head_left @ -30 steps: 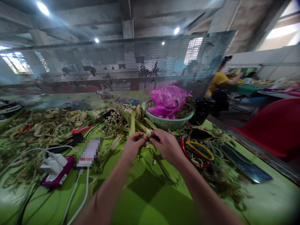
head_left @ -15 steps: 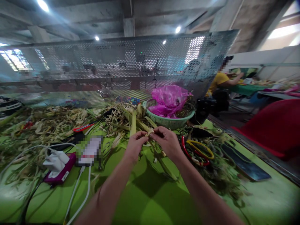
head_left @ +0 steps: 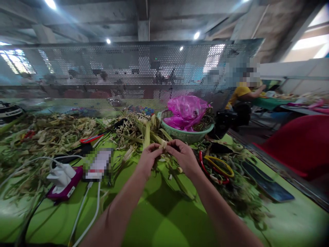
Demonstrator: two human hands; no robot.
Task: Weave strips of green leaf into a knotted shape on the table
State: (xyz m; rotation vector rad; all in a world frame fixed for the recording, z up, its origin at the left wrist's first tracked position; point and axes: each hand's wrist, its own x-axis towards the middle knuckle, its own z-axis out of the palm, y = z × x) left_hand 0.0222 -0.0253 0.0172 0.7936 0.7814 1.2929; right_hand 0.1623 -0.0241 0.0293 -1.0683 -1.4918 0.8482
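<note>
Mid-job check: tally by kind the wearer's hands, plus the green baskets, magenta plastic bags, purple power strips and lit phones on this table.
Hands: 2 (left hand, right hand, pinching a pale plant piece)
Green basket: 1
Magenta plastic bag: 1
Purple power strip: 1
Lit phone: 1
Total: 6

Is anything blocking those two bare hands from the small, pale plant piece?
Nothing visible: the bare left hand and bare right hand both hold the small, pale plant piece. The pale-green plastic basket stands beyond them.
</note>
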